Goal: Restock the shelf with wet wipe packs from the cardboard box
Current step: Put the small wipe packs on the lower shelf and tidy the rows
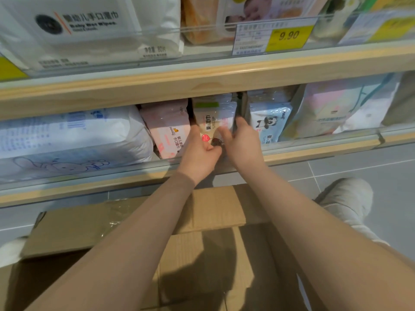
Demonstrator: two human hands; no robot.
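Hands meet at centre frame on a cream wet wipe pack (213, 122) standing upright in its slot on the lower shelf (314, 151), long axis vertical, between a pink pack (167, 129) and a panda-print pack (269, 122). The left hand (198, 153) curls against its lower left edge; the right hand (241, 142) pinches its right edge, fingers reaching deeper. Pushing it home means straight back. Below, the cardboard box (213, 212) stands open; its contents seem hidden by arms and shadow.
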